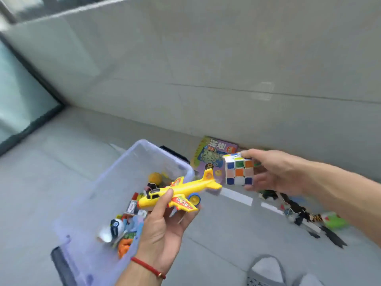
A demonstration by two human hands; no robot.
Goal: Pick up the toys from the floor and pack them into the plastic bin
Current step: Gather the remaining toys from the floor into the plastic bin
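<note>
L hand (pixel 162 230) grips yellow toy plane (pixel 179 193) over plastic bin (pixel 86 213); R hand (pixel 274 172) grips puzzle cube (pixel 239 172).

Toy plane (pixel 181 193): yellow plastic, red-orange wing decals, blue wheel; held over the bin's right edge, nose left. Puzzle cube (pixel 239 172): white-bodied, mixed colour stickers; held above the floor, right of the plane. Plastic bin (pixel 115 176): clear, lilac-tinted, open, on the floor, holding small toys (blurred). Loose toys (pixel 303 211): floor, right, by the wall.
</note>
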